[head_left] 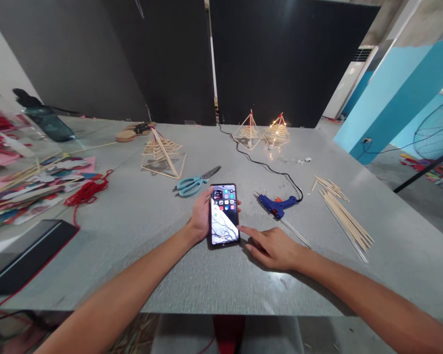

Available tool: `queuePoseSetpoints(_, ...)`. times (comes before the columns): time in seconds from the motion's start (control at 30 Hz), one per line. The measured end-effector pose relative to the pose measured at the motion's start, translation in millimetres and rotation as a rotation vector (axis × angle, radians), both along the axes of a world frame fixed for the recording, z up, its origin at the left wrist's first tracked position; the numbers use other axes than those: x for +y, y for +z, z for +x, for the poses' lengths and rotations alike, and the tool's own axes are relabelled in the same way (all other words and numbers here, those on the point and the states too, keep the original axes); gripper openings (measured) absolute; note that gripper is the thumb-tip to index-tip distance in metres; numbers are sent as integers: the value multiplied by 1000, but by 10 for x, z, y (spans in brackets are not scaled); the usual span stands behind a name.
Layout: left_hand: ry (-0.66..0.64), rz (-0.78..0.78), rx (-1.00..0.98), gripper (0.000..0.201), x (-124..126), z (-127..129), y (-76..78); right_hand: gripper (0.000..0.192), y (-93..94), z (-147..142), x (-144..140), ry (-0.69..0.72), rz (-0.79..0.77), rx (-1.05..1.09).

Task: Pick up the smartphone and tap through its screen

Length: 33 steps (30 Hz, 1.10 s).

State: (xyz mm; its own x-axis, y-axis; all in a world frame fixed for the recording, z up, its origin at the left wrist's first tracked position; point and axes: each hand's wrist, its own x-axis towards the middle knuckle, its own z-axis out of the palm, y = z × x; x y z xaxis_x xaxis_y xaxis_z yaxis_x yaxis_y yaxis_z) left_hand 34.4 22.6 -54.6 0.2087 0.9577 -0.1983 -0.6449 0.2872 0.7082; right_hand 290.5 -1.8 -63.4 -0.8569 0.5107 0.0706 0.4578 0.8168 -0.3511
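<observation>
A smartphone (225, 221) with its screen lit and app icons showing is held upright in my left hand (202, 214), whose fingers wrap behind it. My right hand (271, 246) is beside the phone, index finger stretched out to the lower right edge of the screen. Beyond the phone lie scissors with light blue handles (192, 186), blades pointing away to the right. To the right, a blue hot glue gun (278, 205) rests on its side, its black cord running to the back.
Three stick pyramids stand farther back: one at left (164, 155), one in the middle (248, 132), one with glowing lights (278, 132). Wooden sticks (349, 221) lie at right. Red yarn (86, 191), paper scraps (40, 189), a black box (29, 253) and a bottle (49, 123) occupy the left.
</observation>
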Motion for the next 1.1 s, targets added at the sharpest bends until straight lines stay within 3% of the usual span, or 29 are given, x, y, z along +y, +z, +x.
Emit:
queuePoseSetpoints(0.2,22,-3,-16,66,5,-3,-4,57,-3,3,4,-1,-8,-3)
queuePoseSetpoints(0.37,15,13,-20,49,31,-15,-35,57,0,5,3,-7,-13,-5)
queuePoseSetpoints(0.63,-9,-56,159,27,52,-9,-105,57,-3,5,2,-12,-9,-14)
queuePoseSetpoints(0.83,32,-57,63,44,45,14,-23,57,9,13,-2,-14,-7,-19)
queuePoseSetpoints(1.1,19,-56,31,48,55,7,-30,56,-11,22,6,-8,-2,-6)
